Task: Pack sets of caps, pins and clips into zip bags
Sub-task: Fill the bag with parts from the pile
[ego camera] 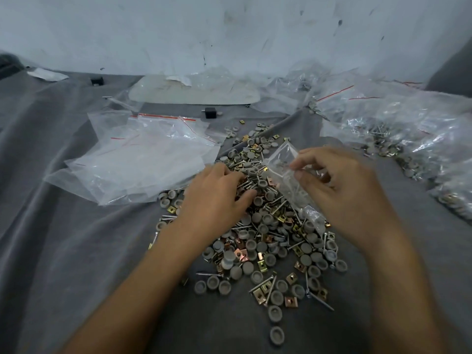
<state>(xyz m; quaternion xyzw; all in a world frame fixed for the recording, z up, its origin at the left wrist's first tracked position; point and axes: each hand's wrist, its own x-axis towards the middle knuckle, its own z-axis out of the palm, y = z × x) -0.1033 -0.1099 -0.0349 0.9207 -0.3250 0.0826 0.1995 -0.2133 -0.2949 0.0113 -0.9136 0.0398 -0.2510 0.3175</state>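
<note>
Fingers (301,163) of the right hand (339,185) pinch a small clear zip bag (291,180) near its upper edge, thumb underneath and fingertips on top; the film is crinkled and some small grey parts show through it. The bag slants from 11 o'clock down to 5 o'clock over the heap. The left hand (214,198) lies palm down, fingers curled into the pile (258,226) at 3 o'clock of its knuckles; whether they grip a part cannot be told. Both forearms come in bare from the lower edge and angle inward. The pile mixes round grey caps (275,297) with dished hollows, thin silver pins (263,283) with long shanks, and square brass-coloured clips (291,301) with a centre hole. All lies on a wrinkled grey cloth (76,251). At 10 o'clock of the pile sits a loose stack of empty clear bags (143,159) with red seal lines. At 2 o'clock, filled bags (413,139) are heaped, glossy and rumpled. A white scuffed wall (229,29) stands at 12 o'clock.
</note>
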